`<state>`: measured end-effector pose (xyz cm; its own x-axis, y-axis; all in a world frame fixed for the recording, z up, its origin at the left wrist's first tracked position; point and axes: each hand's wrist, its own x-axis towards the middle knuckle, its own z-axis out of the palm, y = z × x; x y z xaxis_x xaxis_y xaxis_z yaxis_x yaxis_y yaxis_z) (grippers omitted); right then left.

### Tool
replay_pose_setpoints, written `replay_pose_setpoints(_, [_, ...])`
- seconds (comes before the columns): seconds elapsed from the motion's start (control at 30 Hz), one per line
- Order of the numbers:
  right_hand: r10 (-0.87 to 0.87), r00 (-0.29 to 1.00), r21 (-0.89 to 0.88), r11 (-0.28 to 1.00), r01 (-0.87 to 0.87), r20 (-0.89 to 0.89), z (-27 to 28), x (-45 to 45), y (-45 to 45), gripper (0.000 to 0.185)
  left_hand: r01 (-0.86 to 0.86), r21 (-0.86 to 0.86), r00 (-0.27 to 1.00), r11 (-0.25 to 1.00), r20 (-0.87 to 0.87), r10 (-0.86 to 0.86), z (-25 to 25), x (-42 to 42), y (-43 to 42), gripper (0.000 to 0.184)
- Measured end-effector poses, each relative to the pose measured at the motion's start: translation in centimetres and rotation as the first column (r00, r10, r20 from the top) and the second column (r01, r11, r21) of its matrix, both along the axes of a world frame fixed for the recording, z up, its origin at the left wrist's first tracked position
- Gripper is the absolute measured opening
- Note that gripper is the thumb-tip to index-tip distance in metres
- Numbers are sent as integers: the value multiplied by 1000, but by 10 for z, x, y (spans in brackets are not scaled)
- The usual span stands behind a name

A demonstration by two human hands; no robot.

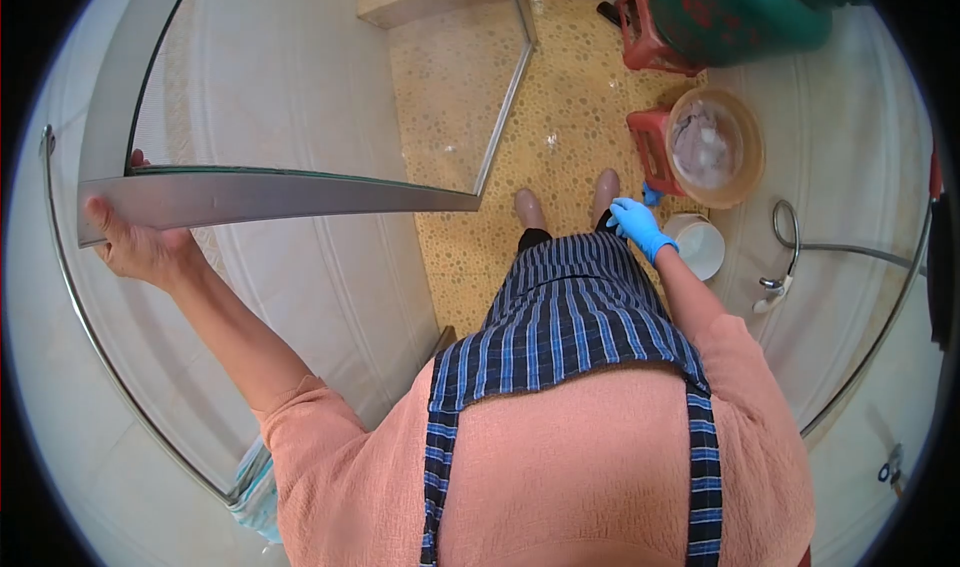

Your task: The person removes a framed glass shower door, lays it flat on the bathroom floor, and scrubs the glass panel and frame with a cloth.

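Note:
My bare left hand [145,247] is wrapped round the end of the broad metal rail [290,195] of a glass panel [450,87], with fingertips showing on its far side. My right hand [642,229], in a blue glove, is in front of my apron near the right shoe [606,189]. Its fingers look curled together; what they hold, if anything, is too small to tell. Just beyond it is a small blue item [651,196], beside a red stool [655,152]. The white bucket [698,247] stands to the right of that hand.
A tan basin [752,152] holds cloth in water. Behind it, a large green tub [740,17] rests by another red stool [655,42]. A shower head [773,295] with a hose is at the right wall. A curved metal rail [93,342] runs along the left.

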<state>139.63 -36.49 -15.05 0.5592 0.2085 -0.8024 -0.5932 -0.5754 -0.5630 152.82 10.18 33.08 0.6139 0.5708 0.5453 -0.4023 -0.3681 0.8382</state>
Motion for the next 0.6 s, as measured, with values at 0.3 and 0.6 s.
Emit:
replay_pose_setpoints(0.3, [25, 996, 109, 993, -34, 81, 4, 24, -2, 35, -116, -6, 993, 993, 3, 116, -9, -30, 15, 58])
replay_pose_setpoints(0.6, [-363, 928, 455, 843, 287, 87, 121, 149, 41, 42, -101, -113, 995, 988, -5, 101, -46, -117, 28, 59])
